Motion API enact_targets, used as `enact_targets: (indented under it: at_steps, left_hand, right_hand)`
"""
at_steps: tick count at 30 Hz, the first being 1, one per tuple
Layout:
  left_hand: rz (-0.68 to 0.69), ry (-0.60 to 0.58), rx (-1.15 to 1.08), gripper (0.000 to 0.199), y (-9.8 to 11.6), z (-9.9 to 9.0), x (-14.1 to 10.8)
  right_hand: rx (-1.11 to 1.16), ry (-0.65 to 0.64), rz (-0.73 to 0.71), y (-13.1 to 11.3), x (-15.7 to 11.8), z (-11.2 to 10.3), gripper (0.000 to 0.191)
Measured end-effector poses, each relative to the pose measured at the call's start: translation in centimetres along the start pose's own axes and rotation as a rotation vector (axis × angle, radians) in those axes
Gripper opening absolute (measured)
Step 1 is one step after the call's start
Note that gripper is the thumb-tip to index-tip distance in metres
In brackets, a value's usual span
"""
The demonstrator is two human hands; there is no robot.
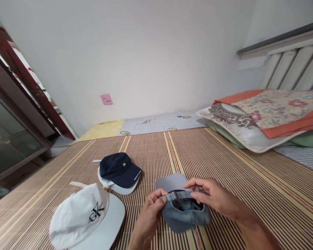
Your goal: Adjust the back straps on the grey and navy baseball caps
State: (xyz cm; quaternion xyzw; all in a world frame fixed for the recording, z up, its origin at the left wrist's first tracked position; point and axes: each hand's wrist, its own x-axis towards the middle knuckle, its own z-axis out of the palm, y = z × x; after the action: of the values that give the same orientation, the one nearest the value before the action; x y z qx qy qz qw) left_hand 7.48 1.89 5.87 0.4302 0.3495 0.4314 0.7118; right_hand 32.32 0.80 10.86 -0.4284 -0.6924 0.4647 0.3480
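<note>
A grey-blue baseball cap (185,220) is held low over the bamboo mat, its paler brim (169,181) pointing away from me. Its back strap and the opening face up, and dark lining shows inside. At the strap's left end, my left hand (150,213) pinches the edge between thumb and fingers. My right hand (216,196) grips the right side of the strap, with some of its fingertips hidden behind the fabric. To the left lies a white cap (80,211) with black letters. Beyond it, a navy cap (118,168) rests on top of a pale cap (127,189).
The striped bamboo mat (193,152) covers the bed. Several pillows, one with an orange-edged floral cover (276,109), are stacked at the right by the headboard (297,66). A white wall with a pink note (106,99) stands behind; a glass-fronted cabinet (13,135) is at left.
</note>
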Motion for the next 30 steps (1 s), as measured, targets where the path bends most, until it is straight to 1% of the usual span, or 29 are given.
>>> enact_targets:
  at_steps: [2,4,7,10,12,16,18,20,23,25,28,30]
  left_hand:
    - [0.008,0.023,-0.016,0.036,0.3,-0.4,-0.1]
    - [0.012,0.043,-0.019,0.035,0.7,-0.6,-0.2]
    - [0.018,0.044,-0.016,0.034,0.9,-1.0,-0.3]
    - [0.019,0.033,-0.005,0.034,1.0,-1.4,-0.3]
    - [0.017,0.022,0.011,0.034,1.0,-1.8,-0.4]
    - [0.041,-0.019,0.109,0.034,1.8,-3.3,-0.9]
    - [0.08,-0.056,0.215,0.033,2.5,-4.0,-1.3]
    - [0.099,-0.123,0.326,0.032,3.5,-4.5,-1.7]
    - [0.098,-0.23,0.477,0.033,4.7,-4.5,-2.2]
    - [0.118,-0.261,0.536,0.033,5.1,-4.3,-2.4]
    - [0.082,-0.285,0.503,0.034,5.0,-4.7,-2.5]
    - [0.043,-0.263,0.442,0.037,4.6,-5.3,-2.5]
  right_hand:
    - [0.017,0.016,0.012,0.5,-0.2,-0.7,0.032]
    - [0.048,0.001,0.015,1.3,-0.4,-1.3,0.038]
    - [0.073,-0.077,0.034,2.6,-0.4,-2.0,0.04]
    - [0.06,-0.153,0.057,3.2,-0.2,-2.1,0.043]
    - [0.035,-0.187,0.069,3.1,0.0,-1.9,0.036]
    - [0.023,-0.227,0.103,3.1,0.1,-1.4,0.01]
    - [0.071,-0.206,0.092,3.2,0.1,-1.3,0.011]
    - [0.113,-0.179,0.073,3.1,0.1,-1.3,0.019]
    - [0.126,-0.141,0.033,2.5,0.0,-1.1,0.029]
    - [0.11,-0.115,0.002,2.2,0.1,-1.0,0.032]
    - [0.102,-0.088,-0.027,1.8,0.1,-0.7,0.033]
    - [0.121,-0.081,-0.05,1.6,0.1,-0.6,0.033]
